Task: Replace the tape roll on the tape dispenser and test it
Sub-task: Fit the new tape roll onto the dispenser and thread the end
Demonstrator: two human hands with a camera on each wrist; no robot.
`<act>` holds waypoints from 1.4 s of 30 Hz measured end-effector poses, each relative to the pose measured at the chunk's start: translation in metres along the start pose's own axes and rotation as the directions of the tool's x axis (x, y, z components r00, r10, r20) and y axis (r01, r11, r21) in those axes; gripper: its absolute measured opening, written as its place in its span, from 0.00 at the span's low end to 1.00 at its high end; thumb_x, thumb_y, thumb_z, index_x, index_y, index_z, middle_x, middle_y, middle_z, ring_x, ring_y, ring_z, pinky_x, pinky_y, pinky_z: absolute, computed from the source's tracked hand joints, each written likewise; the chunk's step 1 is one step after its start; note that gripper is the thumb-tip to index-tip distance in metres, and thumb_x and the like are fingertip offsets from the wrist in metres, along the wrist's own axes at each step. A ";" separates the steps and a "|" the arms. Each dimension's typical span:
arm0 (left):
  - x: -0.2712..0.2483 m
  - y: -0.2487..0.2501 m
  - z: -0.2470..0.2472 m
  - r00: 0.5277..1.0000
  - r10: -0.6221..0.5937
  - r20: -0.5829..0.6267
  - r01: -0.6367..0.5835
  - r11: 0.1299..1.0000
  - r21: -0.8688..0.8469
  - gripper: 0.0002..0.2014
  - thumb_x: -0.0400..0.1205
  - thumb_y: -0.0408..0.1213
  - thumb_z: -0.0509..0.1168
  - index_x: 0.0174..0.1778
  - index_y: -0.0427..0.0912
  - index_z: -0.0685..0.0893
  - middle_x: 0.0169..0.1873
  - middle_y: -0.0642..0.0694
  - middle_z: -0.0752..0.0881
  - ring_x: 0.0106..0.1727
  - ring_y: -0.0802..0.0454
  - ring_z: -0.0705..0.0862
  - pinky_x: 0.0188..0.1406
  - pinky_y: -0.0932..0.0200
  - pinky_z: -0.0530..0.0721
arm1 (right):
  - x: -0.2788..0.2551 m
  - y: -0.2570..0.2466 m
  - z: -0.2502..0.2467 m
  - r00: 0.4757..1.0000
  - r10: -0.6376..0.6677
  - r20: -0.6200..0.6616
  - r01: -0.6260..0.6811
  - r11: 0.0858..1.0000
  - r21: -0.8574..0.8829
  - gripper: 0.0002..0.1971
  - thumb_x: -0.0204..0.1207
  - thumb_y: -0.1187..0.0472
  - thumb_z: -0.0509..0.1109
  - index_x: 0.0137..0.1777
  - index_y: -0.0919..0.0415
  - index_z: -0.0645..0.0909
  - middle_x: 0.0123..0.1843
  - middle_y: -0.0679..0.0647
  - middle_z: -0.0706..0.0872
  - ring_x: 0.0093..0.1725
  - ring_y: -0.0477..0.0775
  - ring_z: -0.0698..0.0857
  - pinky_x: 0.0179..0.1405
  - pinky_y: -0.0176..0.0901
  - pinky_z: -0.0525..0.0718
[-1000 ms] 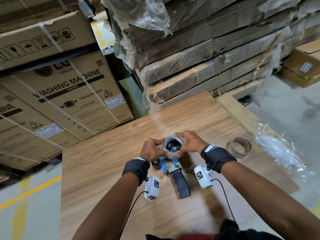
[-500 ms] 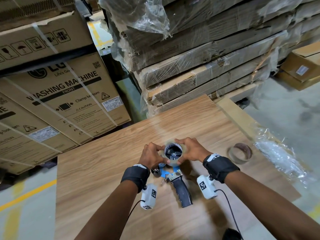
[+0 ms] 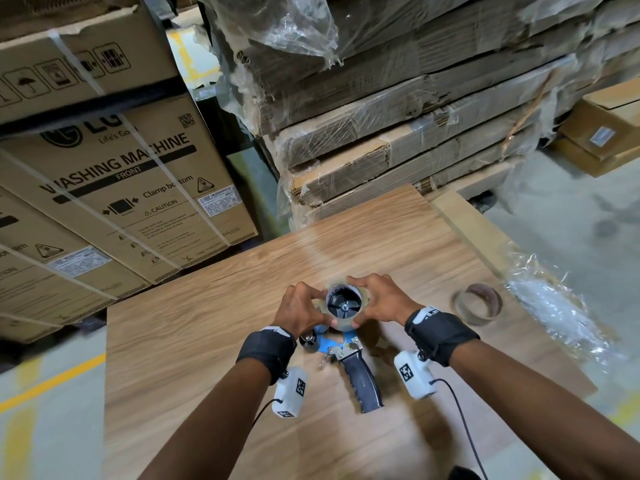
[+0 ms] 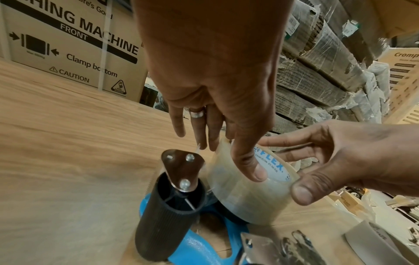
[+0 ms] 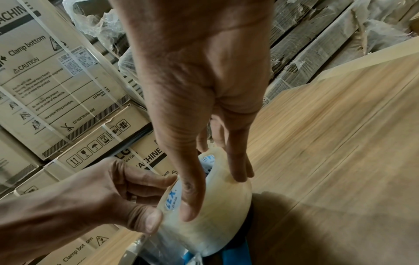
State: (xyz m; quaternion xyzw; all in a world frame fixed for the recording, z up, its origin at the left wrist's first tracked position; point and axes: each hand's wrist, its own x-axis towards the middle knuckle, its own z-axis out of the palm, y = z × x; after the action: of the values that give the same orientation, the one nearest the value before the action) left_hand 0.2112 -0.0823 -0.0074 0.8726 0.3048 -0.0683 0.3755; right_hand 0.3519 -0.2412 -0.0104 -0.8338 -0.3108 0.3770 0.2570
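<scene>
The tape dispenser (image 3: 362, 382) lies on its side on the wooden table (image 3: 207, 341), with a blue frame (image 4: 204, 242), a black handle toward me and a black roller (image 4: 167, 206). A clear tape roll (image 3: 360, 318) with a white printed core sits over the dispenser's black hub (image 3: 344, 304). My left hand (image 3: 301, 308) grips the roll's left side with thumb and fingers. My right hand (image 3: 377, 299) grips its right side. In the wrist views both thumbs press on the clear tape roll (image 4: 247, 197) (image 5: 211, 224). How far the roll sits down on the hub is hidden.
An empty brown tape core (image 3: 477, 304) lies on the table to the right, near crumpled clear plastic (image 3: 554, 306) at the table's edge. Washing machine cartons (image 3: 121, 188) stand at the left and wrapped flat cardboard stacks (image 3: 398, 116) behind the table.
Both hands keep their hold on the roll over the hub. Only the head view has shifted a little.
</scene>
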 end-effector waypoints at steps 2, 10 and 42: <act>0.000 0.001 -0.001 1.000 0.000 0.004 0.000 1.000 -0.004 0.37 0.56 0.46 0.89 0.61 0.40 0.91 0.60 0.42 0.91 0.61 0.44 0.87 0.62 0.49 0.87 | 0.001 0.000 0.000 1.000 0.002 0.011 -0.002 1.000 0.008 0.58 0.52 0.57 0.94 0.85 0.57 0.72 0.83 0.58 0.78 0.83 0.55 0.74 0.78 0.32 0.66; -0.001 0.006 -0.002 0.999 -0.037 0.036 0.036 0.999 0.032 0.38 0.55 0.48 0.89 0.62 0.42 0.91 0.59 0.45 0.92 0.59 0.47 0.89 0.61 0.53 0.87 | 0.005 0.005 0.001 1.000 0.000 0.019 -0.001 1.000 0.013 0.57 0.52 0.57 0.94 0.85 0.56 0.73 0.81 0.57 0.80 0.82 0.55 0.76 0.74 0.30 0.67; 0.019 -0.008 0.021 0.992 -0.120 0.033 0.116 0.989 0.093 0.43 0.53 0.52 0.87 0.66 0.43 0.88 0.59 0.38 0.88 0.66 0.44 0.82 0.63 0.52 0.84 | 0.012 0.022 0.005 0.997 -0.040 0.059 0.038 0.999 0.023 0.57 0.53 0.55 0.94 0.85 0.49 0.72 0.80 0.56 0.82 0.85 0.57 0.72 0.83 0.39 0.67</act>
State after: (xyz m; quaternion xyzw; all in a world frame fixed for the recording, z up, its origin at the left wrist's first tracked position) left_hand 0.2239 -0.0837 -0.0335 0.8677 0.3453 -0.1208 0.3366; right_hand 0.3611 -0.2467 -0.0335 -0.8130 -0.3305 0.4001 0.2640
